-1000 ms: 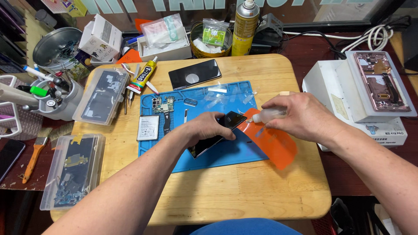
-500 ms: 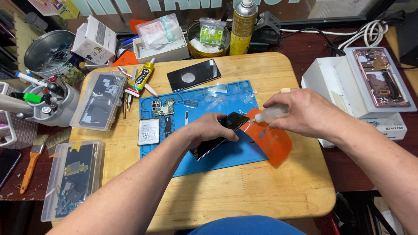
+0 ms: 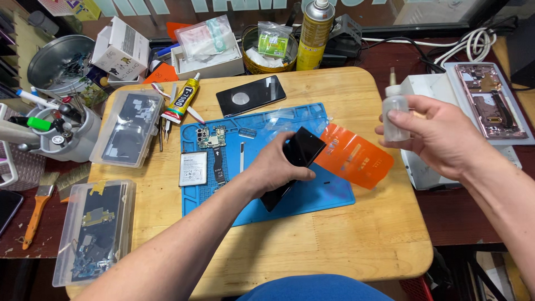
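My left hand [image 3: 278,167] grips a black phone [image 3: 296,161] lying tilted on the blue work mat [image 3: 323,195] in the middle of the wooden table. Off to the right, above the table's edge, my right hand [image 3: 432,134] holds a small clear dropper bottle [image 3: 395,108] upright, nozzle up. An orange plastic sheet [image 3: 354,159] lies on the mat's right corner, between the two hands. A circuit board [image 3: 210,136], a flat battery [image 3: 193,168] and small metal parts lie on the mat's left side.
A second black phone [image 3: 251,95] and a glue tube [image 3: 184,100] lie behind the mat. Two clear parts trays [image 3: 120,131] [image 3: 92,234] sit left. A spray can [image 3: 315,33], boxes and a bowl line the back. A white heating pad with a pink phone frame [image 3: 490,100] stands right.
My right hand has lifted the dropper bottle away from the phone, up and to the right, and turned it upright. The left hand keeps its hold on the phone.
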